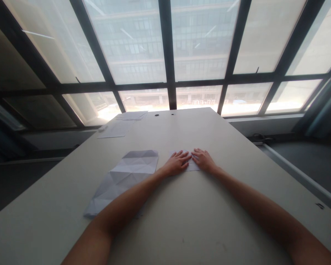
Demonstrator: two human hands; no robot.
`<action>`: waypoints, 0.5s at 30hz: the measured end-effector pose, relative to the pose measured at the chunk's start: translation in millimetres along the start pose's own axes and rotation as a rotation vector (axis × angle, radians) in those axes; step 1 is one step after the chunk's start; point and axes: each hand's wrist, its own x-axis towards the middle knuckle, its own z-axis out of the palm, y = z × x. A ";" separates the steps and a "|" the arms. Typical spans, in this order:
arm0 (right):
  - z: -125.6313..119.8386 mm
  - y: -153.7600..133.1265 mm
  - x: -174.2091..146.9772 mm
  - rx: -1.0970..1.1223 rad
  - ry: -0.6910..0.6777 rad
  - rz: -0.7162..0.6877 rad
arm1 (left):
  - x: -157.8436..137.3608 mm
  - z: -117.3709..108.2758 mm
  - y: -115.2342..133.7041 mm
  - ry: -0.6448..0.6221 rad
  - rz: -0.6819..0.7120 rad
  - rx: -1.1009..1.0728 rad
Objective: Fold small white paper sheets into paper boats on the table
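A small folded piece of white paper (193, 166) lies flat on the white table (198, 221), mostly covered by my hands. My left hand (177, 162) rests on its left part, palm down with the fingers stretched out. On the right part of the paper lies my right hand (203, 159), also flat, its fingertips close to those of my left hand. To the left, partly behind my left forearm, is a large creased sheet of white paper (127, 180) with many fold lines.
Several sheets of paper (116, 129) lie at the table's far left corner. Two small dark items, one a round spot (156, 115), sit near the far edge. A dark mark (319, 206) shows at the right. Large framed windows (198, 40) stand beyond the table.
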 end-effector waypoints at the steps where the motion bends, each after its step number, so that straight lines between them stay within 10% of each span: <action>1: 1.0 0.7 0.6 0.004 0.017 0.010 | 0.0 -0.3 0.0 -0.002 0.001 0.001; 15: -13.9 -10.2 -6.4 -0.178 0.100 0.002 | -3.7 -13.8 13.1 0.066 -0.064 0.009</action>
